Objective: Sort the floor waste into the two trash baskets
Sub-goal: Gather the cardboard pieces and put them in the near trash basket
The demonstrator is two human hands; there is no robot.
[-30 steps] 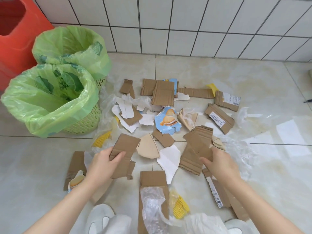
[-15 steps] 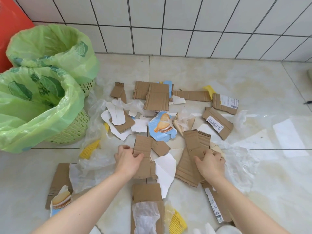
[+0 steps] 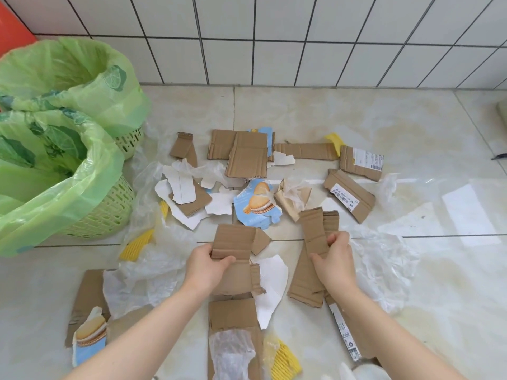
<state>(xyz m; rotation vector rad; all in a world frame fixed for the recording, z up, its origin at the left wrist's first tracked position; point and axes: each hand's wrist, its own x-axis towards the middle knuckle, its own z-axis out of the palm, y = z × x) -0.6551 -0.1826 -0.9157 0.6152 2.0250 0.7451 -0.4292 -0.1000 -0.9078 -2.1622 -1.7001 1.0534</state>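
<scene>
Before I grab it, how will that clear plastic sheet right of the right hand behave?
The clear plastic sheet looks thin and crumpled, so it is probably floppy and very light. It will likely bunch up in the right hand rather than lift flat. On the glossy floor tile it may slide if pushed.

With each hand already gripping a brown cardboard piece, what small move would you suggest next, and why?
Probably lift both pieces and carry them left to one green-lined basket. The left hand grips a brown corrugated cardboard piece, the right hand a folded brown cardboard strip; both baskets stand open at the left.
</scene>
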